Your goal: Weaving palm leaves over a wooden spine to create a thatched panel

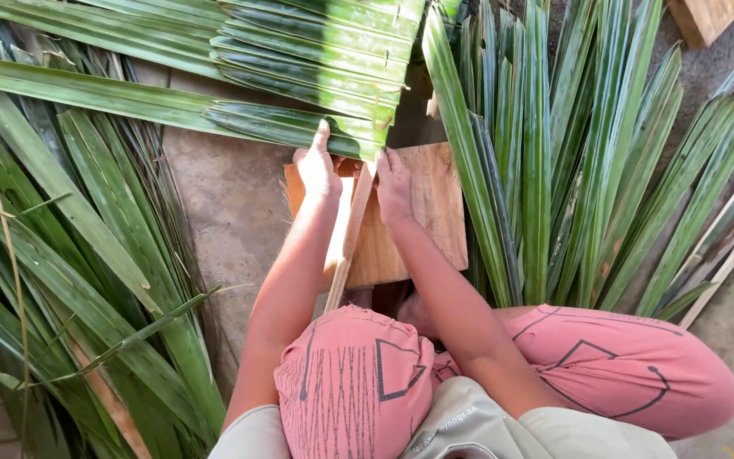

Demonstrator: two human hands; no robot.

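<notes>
Keep your left hand point(318, 167) and right hand point(393, 183) fingers pinching the folded palm leaves point(316, 72) tight against the wooden stick point(348, 242).

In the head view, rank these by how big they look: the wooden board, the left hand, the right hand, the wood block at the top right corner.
1. wooden board, clearly largest.
2. wood block, cut off by the frame, so its rank is unsure.
3. left hand and right hand look alike; no ranking between them.

The woven leaf panel point(316, 59) is cut off by the top edge, and its near edge is partly covered by both hands. The wooden stick point(352, 234) is hidden at its lower end behind the knee point(354, 374). A wooden block point(707, 17) is cropped at the top corner.
</notes>
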